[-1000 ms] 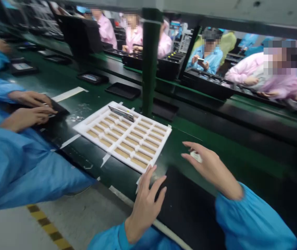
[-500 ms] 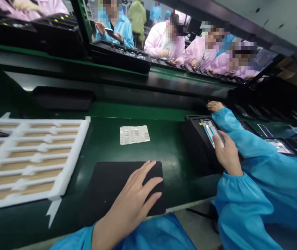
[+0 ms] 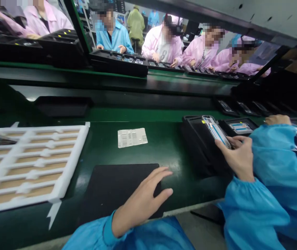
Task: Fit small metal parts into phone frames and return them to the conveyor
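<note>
Your green bench [image 3: 173, 149] spanning the frame, a white slotted tray [image 3: 71, 163] on it at left, a pale sheet [image 3: 132, 138] near centre, your black mat [image 3: 112, 189] below, a black tray [image 3: 194, 149] toward the right.

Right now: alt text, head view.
A person's right hand holds a phone-like device at a black tray, and their left hand is open at a black mat. A white slotted tray sits at left; a pale sheet lies beyond the mat.
</note>
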`<state>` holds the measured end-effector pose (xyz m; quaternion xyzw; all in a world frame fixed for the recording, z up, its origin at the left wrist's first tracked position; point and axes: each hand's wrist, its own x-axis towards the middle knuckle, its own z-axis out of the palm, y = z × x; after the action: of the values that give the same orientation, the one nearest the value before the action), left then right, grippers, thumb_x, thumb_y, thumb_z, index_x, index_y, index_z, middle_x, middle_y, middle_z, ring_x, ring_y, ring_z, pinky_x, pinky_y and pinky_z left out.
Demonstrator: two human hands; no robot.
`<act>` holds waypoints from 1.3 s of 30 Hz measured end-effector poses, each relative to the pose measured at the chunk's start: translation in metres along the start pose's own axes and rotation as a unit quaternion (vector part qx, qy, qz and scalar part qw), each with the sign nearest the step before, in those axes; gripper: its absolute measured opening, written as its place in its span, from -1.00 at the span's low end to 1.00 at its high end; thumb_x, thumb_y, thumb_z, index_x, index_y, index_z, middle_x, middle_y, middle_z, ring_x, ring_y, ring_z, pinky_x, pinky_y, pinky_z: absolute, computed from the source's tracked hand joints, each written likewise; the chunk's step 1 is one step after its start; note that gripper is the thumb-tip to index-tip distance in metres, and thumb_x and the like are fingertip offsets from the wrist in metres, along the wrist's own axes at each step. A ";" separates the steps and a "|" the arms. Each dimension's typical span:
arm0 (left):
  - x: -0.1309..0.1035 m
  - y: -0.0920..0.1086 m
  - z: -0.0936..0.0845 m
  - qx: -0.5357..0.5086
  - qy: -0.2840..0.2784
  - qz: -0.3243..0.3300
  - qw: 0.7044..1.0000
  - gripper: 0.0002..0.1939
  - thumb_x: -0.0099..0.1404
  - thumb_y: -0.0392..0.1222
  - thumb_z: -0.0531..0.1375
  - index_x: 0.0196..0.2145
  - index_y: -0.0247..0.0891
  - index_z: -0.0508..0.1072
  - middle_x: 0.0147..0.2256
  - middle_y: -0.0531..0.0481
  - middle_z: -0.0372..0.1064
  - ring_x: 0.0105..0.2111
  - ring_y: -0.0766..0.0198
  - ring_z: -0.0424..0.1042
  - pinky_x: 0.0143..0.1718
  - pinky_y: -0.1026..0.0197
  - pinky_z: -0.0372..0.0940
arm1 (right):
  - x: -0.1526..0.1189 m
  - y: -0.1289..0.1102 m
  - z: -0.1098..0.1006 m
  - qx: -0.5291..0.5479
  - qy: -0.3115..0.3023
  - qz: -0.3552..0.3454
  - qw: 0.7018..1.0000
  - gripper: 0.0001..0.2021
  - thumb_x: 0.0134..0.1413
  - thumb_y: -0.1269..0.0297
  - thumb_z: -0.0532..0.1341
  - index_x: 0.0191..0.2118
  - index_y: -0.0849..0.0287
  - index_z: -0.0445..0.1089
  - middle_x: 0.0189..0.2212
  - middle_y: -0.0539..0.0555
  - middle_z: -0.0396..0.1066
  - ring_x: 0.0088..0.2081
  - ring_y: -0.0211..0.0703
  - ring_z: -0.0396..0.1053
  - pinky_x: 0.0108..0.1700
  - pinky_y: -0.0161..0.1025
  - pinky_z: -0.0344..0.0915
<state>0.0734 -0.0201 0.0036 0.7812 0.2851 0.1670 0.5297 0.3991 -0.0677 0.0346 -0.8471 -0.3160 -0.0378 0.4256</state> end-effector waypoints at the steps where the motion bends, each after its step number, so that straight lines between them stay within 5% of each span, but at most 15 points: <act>1: 0.004 0.002 0.006 -0.070 0.008 -0.006 0.997 -0.49 0.39 -0.04 0.15 0.25 0.01 0.21 0.26 -0.11 0.18 0.20 0.01 0.30 0.17 -0.09 0.31 | -0.018 -0.011 -0.002 0.048 -0.010 -0.025 0.998 -0.37 -0.21 -0.07 0.42 -0.07 0.06 0.16 -0.09 0.22 0.48 -0.02 0.17 0.45 0.04 0.08 0.36; 4: 0.018 0.009 0.022 -0.299 0.055 -0.026 0.952 -0.30 0.36 0.11 0.15 0.34 -0.08 0.01 0.25 -0.26 0.18 0.12 -0.02 0.39 0.06 -0.04 0.41 | -0.083 -0.050 0.000 0.142 -0.127 -0.128 0.973 -0.44 -0.09 0.04 0.40 -0.02 0.04 0.16 0.02 0.20 0.40 0.03 0.08 0.42 0.00 -0.04 0.40; 6: 0.026 0.010 0.027 -0.400 0.122 -0.058 0.907 -0.28 0.34 0.20 0.13 0.32 -0.16 0.06 0.22 -0.30 0.24 0.06 -0.05 0.44 -0.02 -0.03 0.45 | -0.115 -0.073 0.008 0.143 -0.210 -0.194 0.947 -0.45 -0.02 0.08 0.38 0.04 0.04 0.18 0.08 0.19 0.36 0.05 0.05 0.40 0.00 -0.09 0.41; 9: 0.029 0.001 0.021 -0.424 0.225 -0.104 0.871 -0.36 0.31 0.21 0.16 0.19 -0.23 0.24 0.11 -0.22 0.37 0.02 -0.03 0.46 -0.03 0.01 0.44 | -0.120 -0.081 0.018 0.089 -0.226 -0.279 0.929 -0.50 0.20 0.07 0.22 0.19 0.06 0.14 0.15 0.20 0.29 0.15 0.05 0.30 0.14 -0.03 0.31; 13: 0.015 -0.018 -0.014 -0.333 0.258 -0.105 0.901 -0.41 0.27 0.17 0.23 0.11 -0.25 0.32 0.04 -0.14 0.43 0.00 0.02 0.46 -0.02 0.10 0.41 | -0.069 -0.040 0.016 -0.134 -0.019 -0.259 0.956 -0.51 0.26 -0.01 0.12 0.16 0.20 0.22 0.10 0.36 0.27 0.15 0.32 0.21 0.13 0.25 0.18; 18: -0.007 -0.023 -0.062 -0.201 0.152 -0.117 0.961 -0.54 0.35 0.15 0.14 0.02 -0.24 0.35 -0.16 -0.07 0.47 -0.25 0.14 0.48 -0.31 0.24 0.37 | -0.040 -0.003 0.004 -0.275 -0.070 -0.244 0.927 -0.60 0.30 -0.02 -0.06 -0.20 0.18 0.36 -0.32 0.26 0.34 -0.22 0.25 0.34 -0.24 0.09 0.30; 22: -0.001 -0.025 -0.084 -0.004 0.063 -0.065 0.996 -0.62 0.42 0.13 0.05 -0.26 -0.25 0.43 -0.34 0.04 0.41 -0.34 0.24 0.38 -0.36 0.29 0.21 | -0.047 -0.042 0.017 -0.212 -0.021 -0.295 0.932 -0.56 0.30 -0.09 -0.06 -0.14 0.16 0.36 -0.30 0.25 0.33 -0.20 0.25 0.31 -0.19 0.09 0.27; 24: 0.008 -0.031 -0.090 0.058 0.017 -0.041 0.997 -0.62 0.44 0.11 0.01 -0.30 -0.24 0.41 -0.39 0.06 0.37 -0.39 0.27 0.36 -0.37 0.28 0.18 | -0.043 -0.076 0.047 -0.152 -0.041 -0.336 0.929 -0.62 0.31 -0.05 0.00 -0.12 0.14 0.37 -0.26 0.24 0.35 -0.16 0.23 0.30 -0.12 0.08 0.25; 27: 0.017 -0.043 -0.096 0.114 0.004 -0.029 0.993 -0.66 0.47 0.04 -0.04 -0.22 -0.23 0.40 -0.33 0.02 0.42 -0.32 0.20 0.42 -0.29 0.23 0.24 | -0.026 -0.126 0.126 -0.065 -0.107 -0.378 0.917 -0.73 0.31 0.09 0.07 -0.13 0.14 0.40 -0.19 0.25 0.37 -0.09 0.20 0.28 -0.03 0.09 0.19; 30: 0.019 -0.052 -0.101 0.129 0.016 -0.020 0.991 -0.72 0.47 -0.03 -0.02 -0.08 -0.20 0.39 -0.04 -0.08 0.45 -0.01 0.08 0.42 0.03 0.09 0.27 | -0.011 -0.162 0.221 -0.012 -0.159 -0.390 0.907 -0.79 0.28 0.23 0.08 -0.15 0.17 0.42 -0.16 0.25 0.38 -0.07 0.17 0.26 0.02 0.13 0.15; 33: 0.019 -0.060 -0.106 0.145 0.017 -0.023 0.989 -0.77 0.46 -0.08 0.02 -0.07 -0.16 0.41 0.24 -0.05 0.23 0.28 0.01 0.15 0.30 -0.13 0.02 | -0.010 -0.184 0.292 0.014 -0.216 -0.409 0.886 -0.80 0.26 0.31 0.06 -0.22 0.17 0.44 -0.21 0.20 0.41 -0.09 0.10 0.29 0.06 0.15 0.14; 36: 0.020 -0.069 -0.107 0.178 0.021 -0.029 0.983 -0.78 0.47 -0.09 0.01 -0.12 -0.19 0.40 0.34 -0.07 0.04 0.38 -0.01 -0.11 0.34 -0.30 -0.19 | -0.013 -0.187 0.316 0.037 -0.267 -0.419 0.867 -0.77 0.24 0.37 0.03 -0.22 0.18 0.45 -0.16 0.21 0.42 -0.07 0.05 0.30 0.11 0.14 0.13; 39: 0.022 -0.078 -0.105 0.191 0.011 -0.015 0.981 -0.77 0.47 -0.08 0.02 -0.14 -0.22 0.40 0.37 -0.13 -0.09 0.40 -0.01 -0.22 0.34 -0.34 -0.26 | -0.011 -0.171 0.302 0.047 -0.324 -0.419 0.847 -0.79 0.20 0.35 0.07 -0.19 0.19 0.45 -0.17 0.19 0.45 -0.14 -0.01 0.37 0.00 0.00 0.27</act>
<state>0.0101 0.0919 -0.0285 0.8619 0.3288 0.1102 0.3700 0.2314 0.2265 -0.0410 -0.5774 -0.7619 0.0792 0.2824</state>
